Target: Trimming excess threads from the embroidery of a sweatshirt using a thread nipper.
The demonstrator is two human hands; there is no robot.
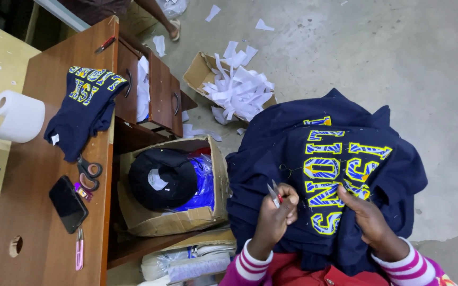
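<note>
Navy cloth fills the lap: a dark shirt with yellow-and-blue stitched lettering lies bunched over the knees, at about four o'clock from the cardboard box on the floor. The left hand has its fingers closed round a small thread snipper, blades pointing toward twelve o'clock at the edge of the lettering. The right hand presses flat on the cloth, fingers spread and holding nothing, pinning the fabric at three o'clock from the snipper.

Judging by this, the work goes best with the cloth pulled taut under the flat hand and only the snipper tips nipping loose threads, kept clear of the stitching.

Counted: two navy shirts, the second on the wooden surface; one pair of scissors; one phone; one paper roll; two cardboard boxes, the farther one full of white scraps; one black cap.
</note>
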